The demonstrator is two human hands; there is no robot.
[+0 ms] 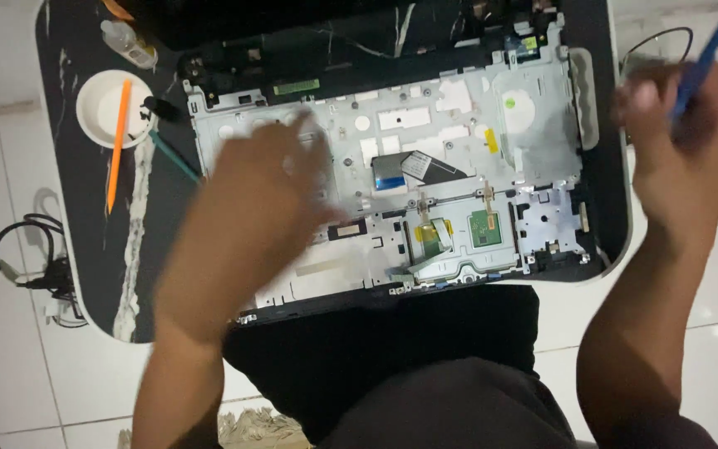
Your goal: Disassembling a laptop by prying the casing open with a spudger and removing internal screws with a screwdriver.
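An opened laptop chassis with its silver inner frame, ribbon cables and small green boards exposed lies on a dark marble-patterned table. My left hand rests flat on the left part of the chassis, blurred, fingers spread. My right hand is raised to the right of the table and grips a blue tool that points up and to the right.
A white round dish with an orange stick across it sits at the table's left. A small clear bottle stands behind it. A teal tool lies beside the chassis. Black cables lie on the white tiled floor.
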